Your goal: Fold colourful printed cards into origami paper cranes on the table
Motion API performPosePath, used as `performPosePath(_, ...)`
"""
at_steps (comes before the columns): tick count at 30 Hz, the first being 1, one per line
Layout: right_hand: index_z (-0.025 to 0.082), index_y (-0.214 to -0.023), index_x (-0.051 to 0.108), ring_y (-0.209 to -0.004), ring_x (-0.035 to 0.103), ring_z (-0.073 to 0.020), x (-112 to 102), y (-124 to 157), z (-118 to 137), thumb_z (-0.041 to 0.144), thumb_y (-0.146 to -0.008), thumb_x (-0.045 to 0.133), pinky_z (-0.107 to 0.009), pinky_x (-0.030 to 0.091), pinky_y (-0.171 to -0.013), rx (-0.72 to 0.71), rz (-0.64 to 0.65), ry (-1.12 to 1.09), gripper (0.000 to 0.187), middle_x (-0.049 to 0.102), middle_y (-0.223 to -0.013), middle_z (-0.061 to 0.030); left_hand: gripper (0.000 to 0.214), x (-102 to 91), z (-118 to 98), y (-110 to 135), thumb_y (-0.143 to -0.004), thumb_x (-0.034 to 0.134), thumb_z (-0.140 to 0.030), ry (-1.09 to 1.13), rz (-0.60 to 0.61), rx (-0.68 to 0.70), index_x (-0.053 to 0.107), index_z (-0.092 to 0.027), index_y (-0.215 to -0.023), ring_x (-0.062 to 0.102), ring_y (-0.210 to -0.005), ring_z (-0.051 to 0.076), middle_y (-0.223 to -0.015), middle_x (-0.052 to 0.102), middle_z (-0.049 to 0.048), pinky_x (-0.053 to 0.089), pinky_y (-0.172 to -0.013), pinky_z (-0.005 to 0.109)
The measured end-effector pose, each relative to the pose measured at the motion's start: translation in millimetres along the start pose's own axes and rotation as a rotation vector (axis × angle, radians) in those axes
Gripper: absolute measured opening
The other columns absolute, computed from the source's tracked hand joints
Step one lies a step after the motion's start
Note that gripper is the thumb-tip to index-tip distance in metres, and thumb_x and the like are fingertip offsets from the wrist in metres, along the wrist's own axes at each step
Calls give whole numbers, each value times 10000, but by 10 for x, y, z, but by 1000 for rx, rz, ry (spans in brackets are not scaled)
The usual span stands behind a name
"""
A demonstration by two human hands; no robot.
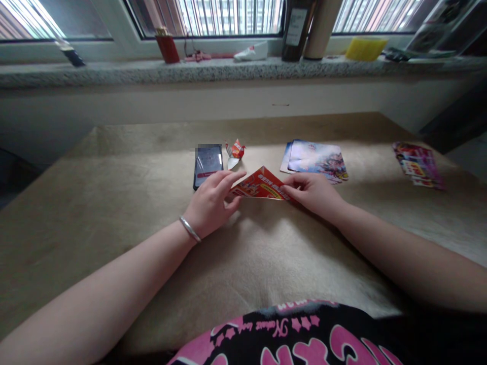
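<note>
A red printed sheet of paper (261, 185), folded into a triangle with its peak pointing away from me, spans the gap between my hands. My left hand (215, 203), with a silver bangle at the wrist, is at the triangle's left corner; thumb and fingers are apart around that corner. The right corner is pinched between the thumb and fingers of my right hand (310, 192). Just beyond my left hand lies a phone (208, 159) with its screen lit. Beside the phone stands a small folded red and white paper figure (236, 152).
Glossy picture sheets (319, 157) lie stacked beyond my right hand. More colourful printed papers (418, 165) rest at the table's right side. Along the stone windowsill (228, 71) stand a red bottle (167, 46), a dark bottle (297, 30) and a yellow block (366, 49).
</note>
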State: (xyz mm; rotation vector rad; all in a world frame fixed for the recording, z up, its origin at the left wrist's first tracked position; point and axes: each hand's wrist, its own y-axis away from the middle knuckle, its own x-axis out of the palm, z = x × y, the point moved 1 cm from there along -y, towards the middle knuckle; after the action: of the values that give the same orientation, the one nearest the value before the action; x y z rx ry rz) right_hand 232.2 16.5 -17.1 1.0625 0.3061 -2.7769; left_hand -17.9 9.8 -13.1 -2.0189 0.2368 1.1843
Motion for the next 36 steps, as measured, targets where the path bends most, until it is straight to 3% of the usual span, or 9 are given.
performPosePath(7,183,-781,692,-512,471,-95,9,12,29,305,-772,600,-235,368,-508,-67,3,15,153,630,-642,-5,377,-16,-2,10,-835,537,-126,47,-22,77,512,-186,-1207,560,-1003,177,-1119,571,87,509,-903,358)
performPosePath(15,176,-680,575,-537,435,-80,30,25,60,244,-775,615,-218,348,-523,-330,20,76,124,528,-638,18,395,3,-33,3,-821,540,-117,122,-20,126,516,-182,-1210,565,-1007,183,-1110,584,87,506,-900,362)
performPosePath(19,180,-718,582,-561,449,-84,31,39,107,238,-793,606,-212,364,-534,-401,42,78,98,532,-664,13,383,6,-60,-6,-823,544,-125,103,-45,139,519,-183,-1200,570,-1007,184,-1116,589,83,503,-904,358)
performPosePath(24,170,-838,618,-602,492,-97,18,50,145,294,-794,619,-216,398,-551,-363,95,56,131,556,-716,-2,441,19,-44,0,-817,552,-135,50,-26,150,482,-187,-1250,559,-1041,201,-1165,568,91,499,-919,375)
performPosePath(31,174,-873,630,-699,565,-124,11,45,114,343,-874,495,-229,443,-587,-299,141,-58,217,614,-822,-41,447,26,-45,-7,-832,527,-139,22,-12,190,463,-198,-1271,559,-1031,205,-1151,571,88,511,-887,376)
performPosePath(36,166,-864,606,-555,514,-95,33,53,120,315,-879,463,-221,417,-520,-241,83,-91,206,595,-693,-9,501,24,-39,-10,-825,516,-129,10,10,207,429,-206,-1312,542,-1066,214,-1187,551,91,499,-905,390)
